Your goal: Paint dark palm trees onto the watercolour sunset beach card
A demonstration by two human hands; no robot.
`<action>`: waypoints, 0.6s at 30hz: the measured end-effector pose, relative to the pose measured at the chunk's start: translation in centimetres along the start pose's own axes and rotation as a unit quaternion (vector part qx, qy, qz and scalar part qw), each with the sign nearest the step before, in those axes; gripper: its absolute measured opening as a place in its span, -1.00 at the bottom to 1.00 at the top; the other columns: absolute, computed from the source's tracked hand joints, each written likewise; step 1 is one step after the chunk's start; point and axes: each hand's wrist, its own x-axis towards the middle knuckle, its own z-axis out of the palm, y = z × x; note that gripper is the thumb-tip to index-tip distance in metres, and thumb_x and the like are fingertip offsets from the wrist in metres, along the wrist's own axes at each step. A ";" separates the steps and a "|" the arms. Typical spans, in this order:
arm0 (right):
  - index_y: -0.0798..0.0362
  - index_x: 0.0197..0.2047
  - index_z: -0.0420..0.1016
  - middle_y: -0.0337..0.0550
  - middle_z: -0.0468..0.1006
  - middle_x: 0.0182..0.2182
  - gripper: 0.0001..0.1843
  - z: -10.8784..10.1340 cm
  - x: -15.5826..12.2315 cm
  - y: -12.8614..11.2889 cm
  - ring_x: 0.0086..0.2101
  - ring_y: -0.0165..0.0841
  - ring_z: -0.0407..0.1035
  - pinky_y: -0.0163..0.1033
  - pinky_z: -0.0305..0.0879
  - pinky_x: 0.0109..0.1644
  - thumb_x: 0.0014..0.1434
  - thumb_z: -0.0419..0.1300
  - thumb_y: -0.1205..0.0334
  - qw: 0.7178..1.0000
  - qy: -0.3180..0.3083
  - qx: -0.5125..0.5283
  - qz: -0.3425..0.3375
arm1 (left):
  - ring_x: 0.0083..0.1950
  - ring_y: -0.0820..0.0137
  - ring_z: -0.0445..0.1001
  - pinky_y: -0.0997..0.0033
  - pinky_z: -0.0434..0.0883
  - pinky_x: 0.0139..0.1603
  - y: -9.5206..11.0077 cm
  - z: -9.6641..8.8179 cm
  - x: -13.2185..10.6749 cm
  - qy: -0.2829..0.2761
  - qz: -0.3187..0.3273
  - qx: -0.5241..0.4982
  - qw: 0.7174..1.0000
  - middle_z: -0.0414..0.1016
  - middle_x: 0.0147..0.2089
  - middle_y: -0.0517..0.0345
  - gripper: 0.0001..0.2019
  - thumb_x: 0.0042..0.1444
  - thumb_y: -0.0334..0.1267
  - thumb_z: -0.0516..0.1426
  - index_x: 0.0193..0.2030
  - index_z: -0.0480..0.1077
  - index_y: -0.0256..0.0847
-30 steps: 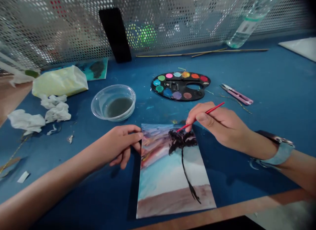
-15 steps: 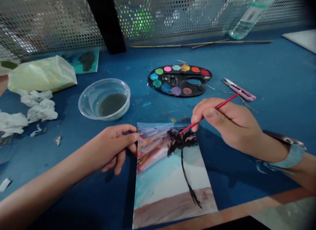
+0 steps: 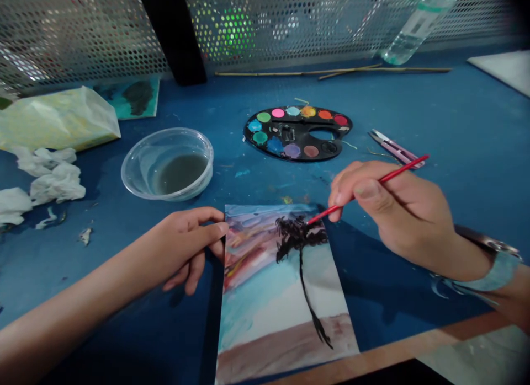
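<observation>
- Lifting-free brushwork at centre: the right hand [image 3: 397, 208] holds a red-handled paintbrush [image 3: 408, 167], its fingers closed on the ferrule end in a pen grip, the tip at the upper right of the black palm-tree crown [image 3: 296, 236].
- Shift since the preceding views: the brush tip has moved from above the crown's left side to its right side, and the handle now lies lower. The whole scene has also slid left in the frame as the head turned.
- Painted sheet [image 3: 285, 313]: lies flat on the blue worktop [image 3: 476, 98] at lower centre, bearing streaked sky, pale blue water and a brown shore.
- Left hand [image 3: 186, 241]: its fingers are curled around the sheet's left edge, steadying it.
- Upper centre: a watercolour palette [image 3: 285, 153] with round colour pans; to its right, pink-handled thread snips [image 3: 395, 149].
- Left of centre: a clear plastic tub [image 3: 168, 139] of murky water [image 3: 182, 174].
- Far left: crumpled tissue [image 3: 53, 181] and a plastic bag [image 3: 53, 120].
- Top: a perforated metal screen [image 3: 83, 32] and a plastic bottle [image 3: 418, 23].
</observation>
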 end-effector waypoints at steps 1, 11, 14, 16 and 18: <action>-0.08 -0.22 0.52 -0.26 0.59 -0.38 -0.72 0.0 0.0 0.0 -0.29 -0.38 0.50 -0.08 0.34 -0.09 0.51 0.04 0.21 1.000 -0.017 -0.014 -0.006 | -0.78 0.49 0.32 0.60 0.08 -0.84 0.0 0.0 0.0 0.000 -0.002 -0.002 1.000 0.60 -0.40 0.16 -0.64 0.17 0.07 0.26 -0.06 0.38 -0.12; -0.05 -0.25 0.61 -0.23 0.55 -0.35 -0.74 -1.2 1.1 1.0 -0.39 -0.41 0.48 -0.12 0.37 -0.28 0.46 0.14 0.19 0.986 0.158 0.006 -0.056 | -0.78 0.49 0.32 0.61 0.10 -0.87 -0.1 0.0 0.2 -0.004 -0.014 -0.020 1.000 0.61 -0.36 0.18 -0.62 0.17 0.04 0.25 0.01 0.35 -0.08; -0.06 -0.19 0.65 -0.24 0.58 -0.30 -0.80 -2.9 2.2 1.8 -0.37 -0.43 0.48 -0.16 0.39 -0.24 0.42 0.18 0.25 0.977 0.201 0.008 -0.068 | -0.76 0.47 0.37 0.61 0.15 -0.85 -0.1 -0.1 0.2 -0.011 -0.010 -0.018 1.000 0.61 -0.34 0.17 -0.59 0.16 0.06 0.26 0.03 0.33 -0.08; -0.07 -0.12 0.65 -0.24 0.60 -0.26 -0.83 -3.9 3.1 1.7 -0.29 -0.43 0.49 -0.18 0.42 -0.17 0.40 0.19 0.28 0.981 0.187 -0.039 -0.043 | -0.74 0.44 0.41 0.58 0.19 -0.85 -0.2 -0.2 0.3 -0.016 -0.008 -0.018 1.000 0.61 -0.33 0.16 -0.57 0.15 0.09 0.26 0.03 0.31 -0.08; -0.03 -0.15 0.64 -0.24 0.61 -0.25 -0.85 -4.2 4.2 0.9 -0.24 -0.44 0.49 -0.21 0.41 -0.11 0.37 0.21 0.29 0.982 0.149 -0.117 -0.020 | -0.70 0.39 0.47 0.54 0.26 -0.84 -0.1 -0.2 0.3 -0.021 -0.006 -0.018 1.000 0.62 -0.29 0.13 -0.55 0.16 0.13 0.24 0.03 0.29 -0.09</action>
